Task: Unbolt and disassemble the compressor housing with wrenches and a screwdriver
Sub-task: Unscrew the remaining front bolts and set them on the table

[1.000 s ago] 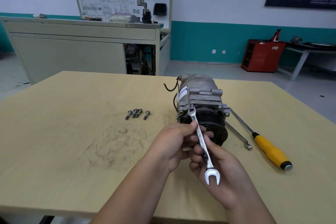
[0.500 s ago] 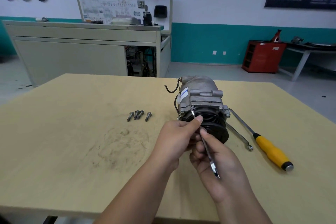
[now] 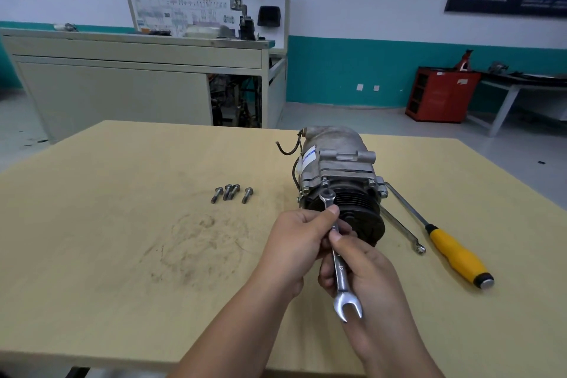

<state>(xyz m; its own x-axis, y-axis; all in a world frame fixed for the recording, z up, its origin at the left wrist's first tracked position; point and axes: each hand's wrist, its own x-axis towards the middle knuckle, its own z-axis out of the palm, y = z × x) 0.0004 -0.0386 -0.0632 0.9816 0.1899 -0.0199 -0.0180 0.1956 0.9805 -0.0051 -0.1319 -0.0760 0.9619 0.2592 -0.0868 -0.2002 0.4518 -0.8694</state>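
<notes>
Pinching wrench point(image 3: 339, 258) shank in both hands, left point(image 3: 299, 242) and right point(image 3: 365, 273), steering ring end toward bolt point(image 3: 325, 183) on compressor point(image 3: 337, 169) lying near desk point(image 3: 122, 224) far edge, four removed bolts point(image 3: 231, 193) parked alongside.

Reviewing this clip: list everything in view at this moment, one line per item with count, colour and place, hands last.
Compressor: one, grey with black pulley, centre-right of table.
Loose bolts: four, grey, on table left of compressor.
Combination wrench: one, silver, held in both hands, ring end by the pulley.
Second wrench: one, silver, lying on table right of compressor.
Screwdriver: one, yellow handle, far right on table.
Table: one, tan, scuffed.
Workbench: one, beige, behind.
Red cabinet: one, back right.
Left hand: grips wrench shank.
Right hand: holds wrench lower down.
</notes>
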